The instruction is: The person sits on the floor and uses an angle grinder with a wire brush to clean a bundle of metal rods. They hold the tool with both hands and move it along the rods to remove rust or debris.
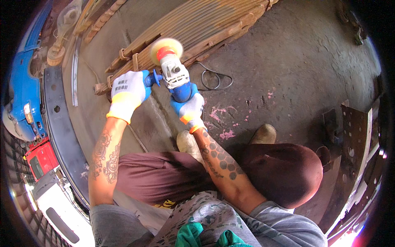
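Note:
An angle grinder [174, 70] with a white and blue body is held out in front of me by both hands. At its far end a pale round disc [177, 45] looks smeared, and a red ring sits behind it. My left hand [131, 88], in a grey and blue glove with an orange cuff, is closed round the blue side handle [154, 78]. The matching glove on my right hand [190, 108] wraps the blue rear of the body. The disc is over a stack of rusty leaf springs [197, 24]; whether it touches them I cannot tell.
A black cord [218, 87] loops on the concrete floor right of the grinder. Pink paint spots [227, 134] mark the floor near my shoes [187, 144]. A long dark steel beam [61, 119] and a blue vehicle [25, 94] stand left; perforated steel [352, 144] stands right.

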### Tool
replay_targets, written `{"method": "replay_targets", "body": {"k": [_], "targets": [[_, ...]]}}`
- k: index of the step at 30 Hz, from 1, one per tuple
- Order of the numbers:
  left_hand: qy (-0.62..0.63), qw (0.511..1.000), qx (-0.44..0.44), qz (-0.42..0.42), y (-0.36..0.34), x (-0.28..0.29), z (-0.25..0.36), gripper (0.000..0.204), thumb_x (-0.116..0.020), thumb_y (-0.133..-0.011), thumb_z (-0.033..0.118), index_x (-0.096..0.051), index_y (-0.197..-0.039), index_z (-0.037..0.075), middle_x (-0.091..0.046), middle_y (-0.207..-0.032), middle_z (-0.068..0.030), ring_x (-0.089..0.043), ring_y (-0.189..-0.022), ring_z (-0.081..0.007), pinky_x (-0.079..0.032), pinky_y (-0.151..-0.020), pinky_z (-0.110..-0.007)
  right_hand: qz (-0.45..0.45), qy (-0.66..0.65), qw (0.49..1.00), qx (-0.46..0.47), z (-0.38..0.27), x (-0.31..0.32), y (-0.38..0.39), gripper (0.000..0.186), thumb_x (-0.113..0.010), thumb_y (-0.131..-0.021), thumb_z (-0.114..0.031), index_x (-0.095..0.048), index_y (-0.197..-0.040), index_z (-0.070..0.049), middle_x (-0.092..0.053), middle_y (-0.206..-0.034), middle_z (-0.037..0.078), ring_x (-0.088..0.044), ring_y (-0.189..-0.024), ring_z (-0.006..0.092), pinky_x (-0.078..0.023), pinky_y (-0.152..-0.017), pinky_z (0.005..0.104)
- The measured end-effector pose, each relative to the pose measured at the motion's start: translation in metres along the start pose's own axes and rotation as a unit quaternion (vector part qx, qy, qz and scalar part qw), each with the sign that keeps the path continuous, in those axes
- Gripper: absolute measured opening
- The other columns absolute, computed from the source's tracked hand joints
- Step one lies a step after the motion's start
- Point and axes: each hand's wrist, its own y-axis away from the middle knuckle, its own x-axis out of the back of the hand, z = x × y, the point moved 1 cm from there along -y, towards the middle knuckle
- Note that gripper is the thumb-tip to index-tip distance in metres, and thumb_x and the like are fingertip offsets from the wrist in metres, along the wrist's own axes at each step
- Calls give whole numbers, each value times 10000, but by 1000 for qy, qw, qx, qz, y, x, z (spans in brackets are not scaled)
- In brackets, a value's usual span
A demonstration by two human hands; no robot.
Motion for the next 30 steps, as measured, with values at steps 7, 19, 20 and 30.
{"method": "replay_targets", "body": {"k": [7, 19, 20, 30], "targets": [[-10, 999, -14, 30, -3, 23, 11, 229, -668, -969, 370, -781, -959, 171, -776, -966, -201, -753, -928, -439, -604, -827, -561, -11, -9, 1000, 18, -13, 18, -12, 542, -908, -696, -281, -697, -1143, -61, -802, -961, 191, -798, -844, 327, -616, -791, 436], [-31, 996, -36, 75, -29, 78, 55, 209, -634, -975, 289, -793, -948, 157, -781, -964, -196, -764, -927, -411, -606, -827, -542, 8, -40, 999, 5, -46, 59, -51, 485, -880, -721, -294, -693, -1117, -88, -789, -954, 220, -781, -888, 410, -611, -811, 484], [-32, 996, -35, 73, -31, 82, 59, 211, -632, -976, 287, -794, -952, 154, -781, -962, -196, -765, -927, -412, -606, -826, -541, 5, -40, 999, 3, -49, 64, -53, 483, -880, -721, -293, -692, -1116, -87, -788, -952, 220, -780, -890, 412, -610, -810, 483], [-66, 996, -38, 50, -32, 89, 69, 259, -622, -994, 334, -795, -977, 142, -775, -969, -210, -754, -937, -438, -597, -842, -556, 10, -83, 996, -13, -43, 63, -53, 477, -879, -728, -304, -696, -1125, -113, -784, -992, 229, -768, -921, 428, -604, -829, 493]]}}
